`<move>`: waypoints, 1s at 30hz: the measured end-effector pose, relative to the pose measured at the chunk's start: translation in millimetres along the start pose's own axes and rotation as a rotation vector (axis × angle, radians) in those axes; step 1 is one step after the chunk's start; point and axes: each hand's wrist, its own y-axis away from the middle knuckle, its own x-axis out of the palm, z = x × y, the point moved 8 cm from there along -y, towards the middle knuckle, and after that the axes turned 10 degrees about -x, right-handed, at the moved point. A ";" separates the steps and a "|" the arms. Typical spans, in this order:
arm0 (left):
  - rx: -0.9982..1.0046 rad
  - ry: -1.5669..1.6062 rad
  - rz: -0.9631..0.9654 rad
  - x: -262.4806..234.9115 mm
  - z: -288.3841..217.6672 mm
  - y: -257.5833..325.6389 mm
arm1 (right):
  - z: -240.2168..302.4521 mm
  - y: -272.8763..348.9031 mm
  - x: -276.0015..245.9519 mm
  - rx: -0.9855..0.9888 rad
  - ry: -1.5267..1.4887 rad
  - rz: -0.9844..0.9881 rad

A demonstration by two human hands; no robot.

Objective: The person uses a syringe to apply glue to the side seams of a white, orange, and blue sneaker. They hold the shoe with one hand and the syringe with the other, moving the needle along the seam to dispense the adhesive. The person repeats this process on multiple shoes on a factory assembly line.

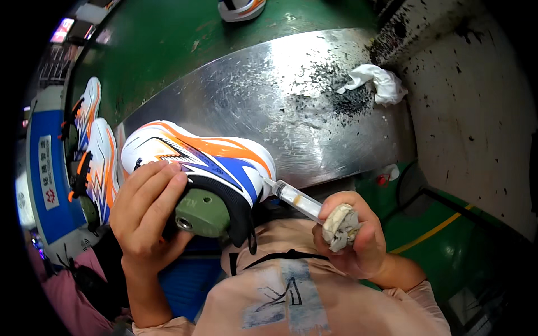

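Observation:
My left hand [147, 215] grips a white, orange and blue running shoe [227, 150] by its upper, fingers curled over the tongue area. The shoe lies on its side with its sole facing away from me. A green shoe last [203, 217] fills its opening, beside the black collar. In my right hand [358, 238] is a clear syringe [297, 200], with a little yellowish stuff inside. Its tip meets the shoe's heel, near the edge where upper and sole join. A crumpled grey-white lump [339, 227] covers the syringe's rear end under my thumb and fingers.
A metal bench top [235, 95], strewn with black crumbs, lies beyond the shoe. On it is a crumpled white cloth [381, 84]. Matching shoes [101, 162] stand at the left by a blue-and-white machine [45, 162]. Another shoe [241, 10] is at the far edge. A stained panel [465, 106] rises at the right.

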 end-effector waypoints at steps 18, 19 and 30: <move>-0.331 -0.100 0.178 20.6 -25.3 -58.5 | 20.8 1.5 3.7 -0.338 0.091 -0.058; -0.355 -0.110 0.174 20.3 -27.9 -59.5 | 22.1 2.4 4.8 -0.357 0.131 -0.071; -0.526 -0.068 0.184 16.1 -24.2 -65.5 | 9.1 21.6 43.7 -0.485 0.337 0.003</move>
